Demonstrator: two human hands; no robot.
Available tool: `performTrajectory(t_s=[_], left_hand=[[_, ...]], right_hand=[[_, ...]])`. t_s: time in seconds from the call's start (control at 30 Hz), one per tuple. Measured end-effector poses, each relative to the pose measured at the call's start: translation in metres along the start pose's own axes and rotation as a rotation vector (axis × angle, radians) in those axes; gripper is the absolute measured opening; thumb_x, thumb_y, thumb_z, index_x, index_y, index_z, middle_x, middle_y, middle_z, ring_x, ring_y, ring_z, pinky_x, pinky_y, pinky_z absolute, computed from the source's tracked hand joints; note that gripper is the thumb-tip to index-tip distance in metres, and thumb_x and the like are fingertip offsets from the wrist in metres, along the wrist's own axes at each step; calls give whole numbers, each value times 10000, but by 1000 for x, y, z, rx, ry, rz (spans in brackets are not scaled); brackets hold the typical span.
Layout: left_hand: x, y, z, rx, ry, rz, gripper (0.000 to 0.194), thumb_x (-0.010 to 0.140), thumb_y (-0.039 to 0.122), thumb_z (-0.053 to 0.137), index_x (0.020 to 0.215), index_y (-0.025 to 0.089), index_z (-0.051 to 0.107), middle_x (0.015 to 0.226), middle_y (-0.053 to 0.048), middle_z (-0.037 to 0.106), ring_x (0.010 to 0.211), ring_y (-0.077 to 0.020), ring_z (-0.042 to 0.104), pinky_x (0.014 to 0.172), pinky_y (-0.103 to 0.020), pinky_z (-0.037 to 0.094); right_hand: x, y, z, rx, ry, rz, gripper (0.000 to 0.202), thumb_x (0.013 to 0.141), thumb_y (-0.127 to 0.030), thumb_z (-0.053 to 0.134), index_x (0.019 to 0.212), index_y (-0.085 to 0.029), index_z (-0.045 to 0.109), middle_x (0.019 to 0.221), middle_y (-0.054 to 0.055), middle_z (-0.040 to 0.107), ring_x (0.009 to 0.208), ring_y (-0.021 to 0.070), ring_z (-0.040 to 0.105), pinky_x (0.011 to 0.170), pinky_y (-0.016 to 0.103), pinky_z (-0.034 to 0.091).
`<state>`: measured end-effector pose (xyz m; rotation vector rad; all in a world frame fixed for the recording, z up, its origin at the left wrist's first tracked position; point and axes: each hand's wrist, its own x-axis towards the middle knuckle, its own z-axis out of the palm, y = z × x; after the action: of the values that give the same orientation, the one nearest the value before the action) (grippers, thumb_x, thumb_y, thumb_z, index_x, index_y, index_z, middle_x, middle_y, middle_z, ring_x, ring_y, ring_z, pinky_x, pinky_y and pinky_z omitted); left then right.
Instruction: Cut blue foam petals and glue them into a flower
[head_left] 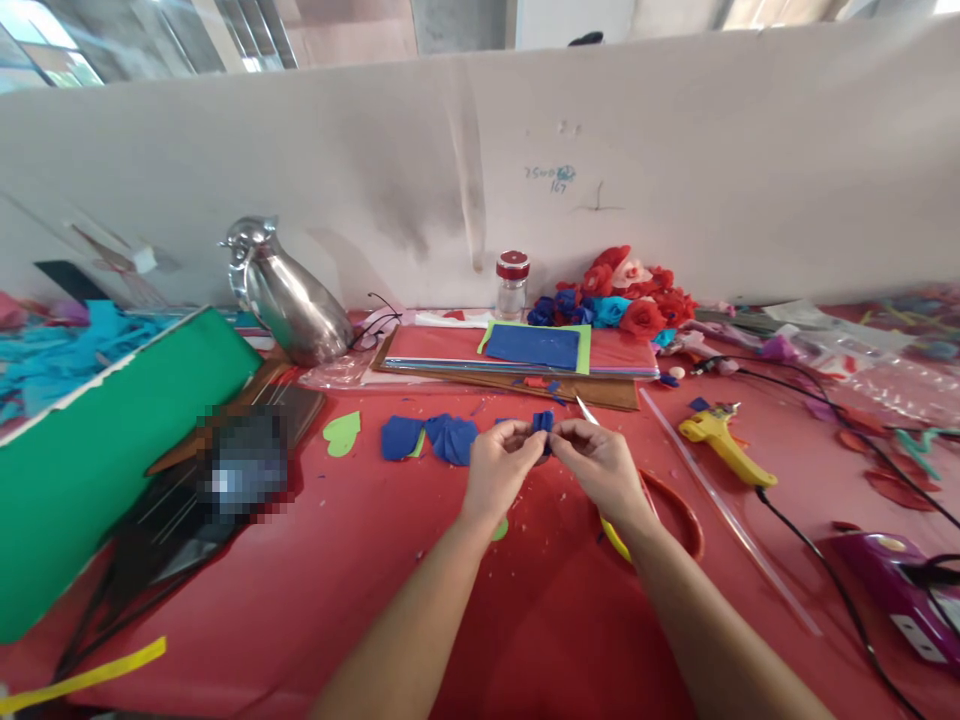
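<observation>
A small dark blue piece of crepe paper [543, 422] is pinched between my two hands, just above the red table. My left hand [501, 468] grips it from the left with thumb and fingers together. From the right, my right hand [600, 468] pinches the other side. More blue paper pieces [451, 440] lie left of my left hand, with a bit of green showing under them. Farther left is a light green paper heart [343, 434]. Scissors with red and yellow handles [686, 515] lie beneath my right wrist, which partly hides them.
A yellow glue gun [726, 445] with a black cord and a purple power strip [892, 585] are on the right. Behind stand a paper stack [450, 350], a red-lidded jar [513, 285], paper flowers [637, 300] and a metal jug [289, 295]. A green box [135, 460] and dark bag [202, 500] occupy the left.
</observation>
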<state>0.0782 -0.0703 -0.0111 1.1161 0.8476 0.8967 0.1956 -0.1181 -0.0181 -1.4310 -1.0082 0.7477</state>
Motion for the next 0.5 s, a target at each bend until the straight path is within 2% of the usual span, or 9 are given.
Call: performTrajectory(t_s=[0.17,0.27,0.5], left_hand=[[0,1,0,-30,65,-40,118,627,250,649,648,141,608,592,19,610,551,-114,586,596,-262,538],[0,3,1,-72,61,-55,127,648,266,615,664,140,621,611,11,625,560,-114,590,589,-254,535],[-1,4,2,-81,48,-80,190,588,279,710,665,127,625,615,4,627,569,-107,589,621,-264,546]], right_hand=[[-1,1,1,-23,-28,-6,134,681,-300,588,687,-176,638,651,12,630,614,147,561,593,256,446],[-1,-4,1,7,-14,-2,157,679,-325,587,663,-173,624,622,4,607,583,134,534,570,249,439],[0,-8,0,-20,-18,-19,175,678,-345,596,658,-175,629,625,17,621,589,145,544,564,257,449]])
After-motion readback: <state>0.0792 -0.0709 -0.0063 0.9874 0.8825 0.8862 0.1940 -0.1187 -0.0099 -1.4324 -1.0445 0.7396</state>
